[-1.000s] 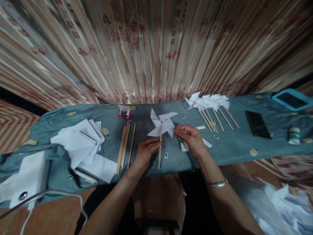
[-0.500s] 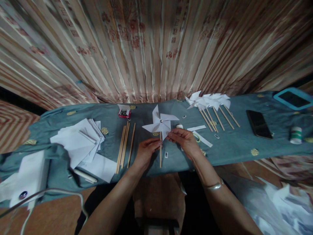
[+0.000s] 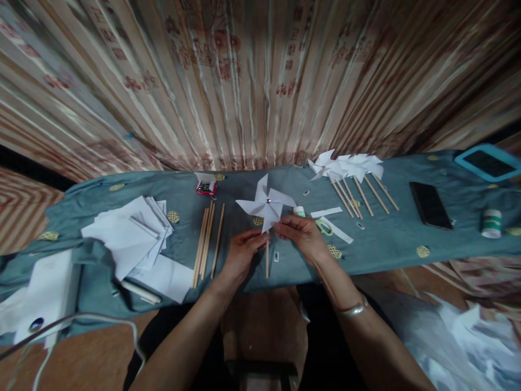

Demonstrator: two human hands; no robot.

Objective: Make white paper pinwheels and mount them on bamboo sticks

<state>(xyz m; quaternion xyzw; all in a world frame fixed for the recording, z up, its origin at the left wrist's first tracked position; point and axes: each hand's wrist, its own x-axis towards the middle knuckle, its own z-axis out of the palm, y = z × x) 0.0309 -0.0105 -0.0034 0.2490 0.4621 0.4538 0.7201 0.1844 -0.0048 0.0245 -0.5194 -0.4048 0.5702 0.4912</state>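
Note:
A white paper pinwheel [image 3: 266, 202] on a thin wooden stick, with a shiny pin at its middle, is in front of me over the cloth. My left hand [image 3: 246, 250] is closed, its thumb and fingers pinching the stick just below the blades. At the lower blade, my right hand [image 3: 301, 234] has its thumb and fingertips closed together on the paper edge; the exact contact is partly hidden. Just beyond the right hand lie a small white-and-green bottle [image 3: 299, 211], scissors with light green handles [image 3: 324, 227] and paper strips [image 3: 340, 231].
Several finished pinwheels [image 3: 352, 166] lie at the back right, near a black phone [image 3: 430, 205] and a green-and-white container [image 3: 491, 224]. Leftward are loose wooden sticks [image 3: 205, 244], a small red box of pins [image 3: 207, 187], stacked white paper [image 3: 126, 231] and a white corded device [image 3: 49, 288].
The pinwheel's blades have turned slightly, the lower one swinging left. My right hand has shifted a little left, and more of the bottle and scissors shows. My left hand keeps its grip.

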